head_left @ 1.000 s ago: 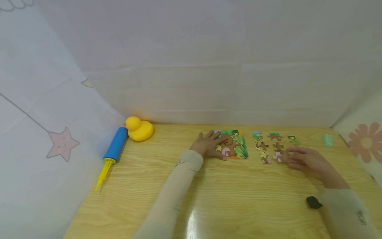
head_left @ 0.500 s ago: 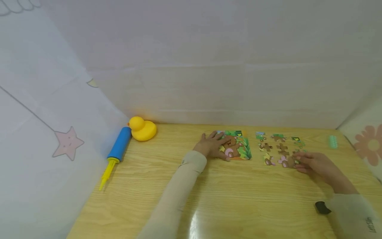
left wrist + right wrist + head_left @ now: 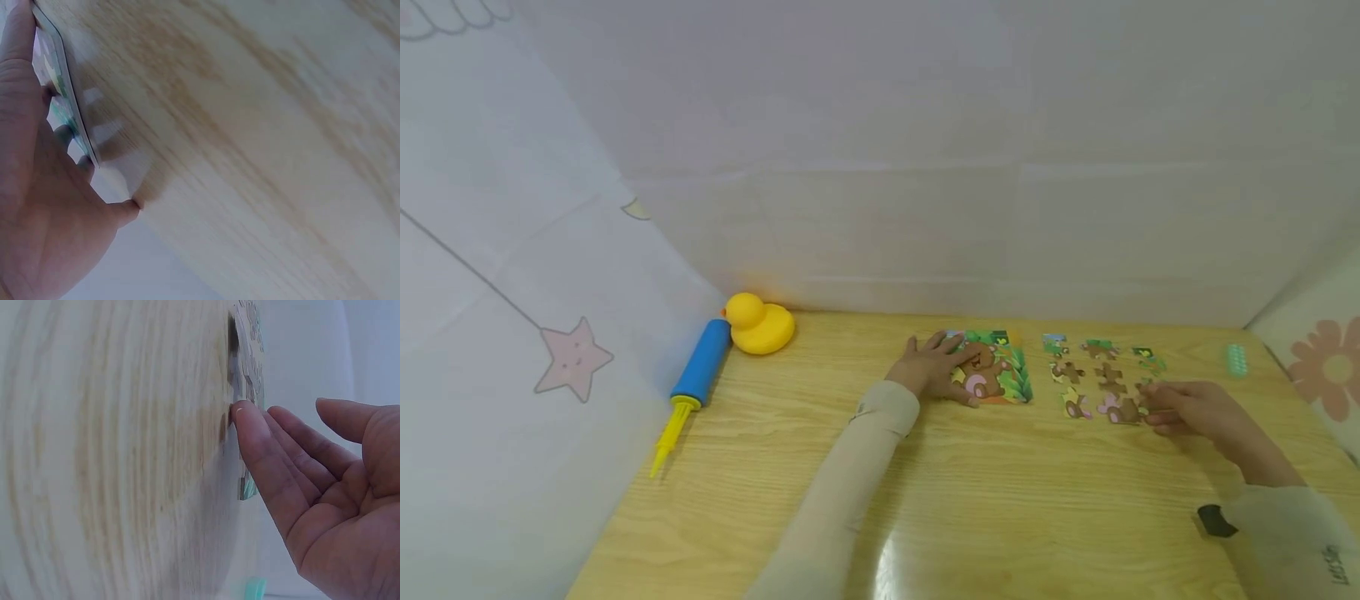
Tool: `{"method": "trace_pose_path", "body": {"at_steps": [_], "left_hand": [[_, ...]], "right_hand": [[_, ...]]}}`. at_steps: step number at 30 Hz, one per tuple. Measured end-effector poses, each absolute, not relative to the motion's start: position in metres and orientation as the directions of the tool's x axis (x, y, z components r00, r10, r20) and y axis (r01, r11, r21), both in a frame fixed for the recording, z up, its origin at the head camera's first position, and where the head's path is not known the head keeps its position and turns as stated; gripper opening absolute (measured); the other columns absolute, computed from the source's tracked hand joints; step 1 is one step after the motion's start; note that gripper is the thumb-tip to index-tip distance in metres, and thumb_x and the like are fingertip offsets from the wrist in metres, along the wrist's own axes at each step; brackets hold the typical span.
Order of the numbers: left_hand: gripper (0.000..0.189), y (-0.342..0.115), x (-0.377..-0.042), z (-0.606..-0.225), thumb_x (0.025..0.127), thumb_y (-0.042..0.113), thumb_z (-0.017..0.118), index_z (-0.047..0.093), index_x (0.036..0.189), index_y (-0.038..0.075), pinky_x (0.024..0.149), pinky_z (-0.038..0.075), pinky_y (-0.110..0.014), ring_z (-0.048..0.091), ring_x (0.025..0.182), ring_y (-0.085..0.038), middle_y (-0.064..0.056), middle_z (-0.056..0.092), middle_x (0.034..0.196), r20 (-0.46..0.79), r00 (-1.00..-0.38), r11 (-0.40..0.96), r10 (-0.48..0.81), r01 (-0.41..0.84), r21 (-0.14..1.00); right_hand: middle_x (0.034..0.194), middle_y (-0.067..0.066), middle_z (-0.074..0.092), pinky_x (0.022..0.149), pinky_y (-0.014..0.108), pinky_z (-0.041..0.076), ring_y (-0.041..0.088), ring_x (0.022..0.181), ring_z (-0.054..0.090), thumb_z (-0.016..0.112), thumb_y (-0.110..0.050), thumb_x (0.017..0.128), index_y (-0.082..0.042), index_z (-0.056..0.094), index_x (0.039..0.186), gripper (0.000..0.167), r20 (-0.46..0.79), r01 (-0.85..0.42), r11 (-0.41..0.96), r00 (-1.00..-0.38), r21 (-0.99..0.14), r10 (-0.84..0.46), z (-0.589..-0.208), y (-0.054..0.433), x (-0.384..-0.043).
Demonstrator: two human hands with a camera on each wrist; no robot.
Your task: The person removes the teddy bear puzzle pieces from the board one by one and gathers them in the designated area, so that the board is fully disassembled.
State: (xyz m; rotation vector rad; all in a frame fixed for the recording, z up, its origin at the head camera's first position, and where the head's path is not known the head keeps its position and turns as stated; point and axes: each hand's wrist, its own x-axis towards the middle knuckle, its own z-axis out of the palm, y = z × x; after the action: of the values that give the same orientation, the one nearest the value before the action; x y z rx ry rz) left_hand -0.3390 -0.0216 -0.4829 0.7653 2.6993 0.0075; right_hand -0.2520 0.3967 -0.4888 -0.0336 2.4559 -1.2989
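My left hand (image 3: 934, 369) lies with fingers spread over a square bear picture board (image 3: 1018, 371), covering its left part. In the left wrist view the hand (image 3: 44, 206) spans the edge of that board (image 3: 74, 100). To the right, several loose jigsaw pieces (image 3: 1109, 377) with bear and leaf pictures lie in rough rows. My right hand (image 3: 1195, 410) is at their lower right, its fingertips right at the bear-body piece (image 3: 1122, 410) and partly hiding a piece behind. In the right wrist view the right hand (image 3: 325, 481) has extended fingers beside the pieces' edge (image 3: 249, 487), thumb apart.
A yellow toy duck (image 3: 762, 327) and a blue-and-yellow hand pump (image 3: 702, 362) stand at the left back of the wooden table (image 3: 1015, 508). A small pale green bumpy item (image 3: 1237, 359) lies at the far right. Beside the right sleeve is a black object (image 3: 1216, 521). White cloth walls (image 3: 895, 242) enclose the back.
The view has shifted slightly. My right hand has moved a little to the right, and the bear-body piece sits slightly nearer the front. My left hand stays on the picture board.
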Motion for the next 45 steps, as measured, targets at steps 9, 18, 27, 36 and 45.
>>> {"method": "trace_pose_path", "body": {"at_steps": [9, 18, 27, 36, 45], "left_hand": [[0.097, -0.021, -0.337, -0.481, 0.084, 0.082, 0.051, 0.002, 0.161, 0.049, 0.125, 0.013, -0.065, 0.003, 0.161, -0.022, 0.011, 0.002, 0.173, -0.316, -0.811, 0.866, 0.492, 0.494, 0.079], [0.1, -0.018, -0.329, -0.471, 0.082, 0.079, 0.059, 0.009, 0.162, 0.046, 0.125, 0.014, -0.066, 0.006, 0.161, -0.023, 0.008, 0.006, 0.173, -0.316, -0.834, 0.888, 0.452, 0.453, 0.076], [0.094, -0.017, -0.327, -0.467, 0.083, 0.077, 0.058, 0.013, 0.16, 0.049, 0.123, 0.013, -0.07, 0.005, 0.161, -0.028, 0.004, 0.007, 0.173, -0.321, -0.823, 0.88, 0.469, 0.465, 0.094], [0.09, -0.013, -0.329, -0.468, 0.084, 0.079, 0.054, 0.013, 0.159, 0.052, 0.121, 0.014, -0.072, 0.004, 0.16, -0.031, 0.002, 0.005, 0.173, -0.342, -0.811, 0.872, 0.475, 0.485, 0.064], [0.09, -0.014, -0.331, -0.472, 0.084, 0.079, 0.054, 0.013, 0.159, 0.052, 0.122, 0.01, -0.072, 0.001, 0.16, -0.032, 0.002, 0.003, 0.173, -0.355, -0.808, 0.878, 0.471, 0.469, 0.095]], "right_hand": [[0.139, 0.039, 0.053, 0.08, 0.032, 0.063, 0.008, 0.095, 0.074, 0.038, -0.042, 0.11, 0.018, 0.035, 0.148, 0.071, -0.299, 0.139, 0.571, -0.934, -0.809, -0.197, -0.49, 0.402, -0.252], [0.138, 0.037, 0.055, 0.082, 0.031, 0.063, 0.004, 0.096, 0.072, 0.036, -0.041, 0.111, 0.017, 0.038, 0.146, 0.069, -0.255, 0.08, 0.574, -0.939, -0.815, -0.23, -0.487, 0.392, -0.261], [0.138, 0.032, 0.058, 0.086, 0.034, 0.062, 0.017, 0.104, 0.074, 0.042, -0.044, 0.109, 0.007, 0.045, 0.148, 0.064, -0.216, 0.025, 0.559, -0.936, -0.829, -0.278, -0.478, 0.35, -0.279], [0.138, 0.031, 0.058, 0.078, 0.038, 0.062, 0.03, 0.107, 0.071, 0.044, -0.044, 0.109, 0.005, 0.05, 0.144, 0.061, -0.267, 0.047, 0.536, -0.902, -0.843, -0.34, -0.474, 0.3, -0.3], [0.141, 0.032, 0.055, 0.089, 0.039, 0.062, 0.039, 0.117, 0.067, 0.047, -0.032, 0.109, 0.005, 0.045, 0.148, 0.054, -0.239, 0.013, 0.509, -0.893, -0.861, -0.381, -0.48, 0.256, -0.316]]}}
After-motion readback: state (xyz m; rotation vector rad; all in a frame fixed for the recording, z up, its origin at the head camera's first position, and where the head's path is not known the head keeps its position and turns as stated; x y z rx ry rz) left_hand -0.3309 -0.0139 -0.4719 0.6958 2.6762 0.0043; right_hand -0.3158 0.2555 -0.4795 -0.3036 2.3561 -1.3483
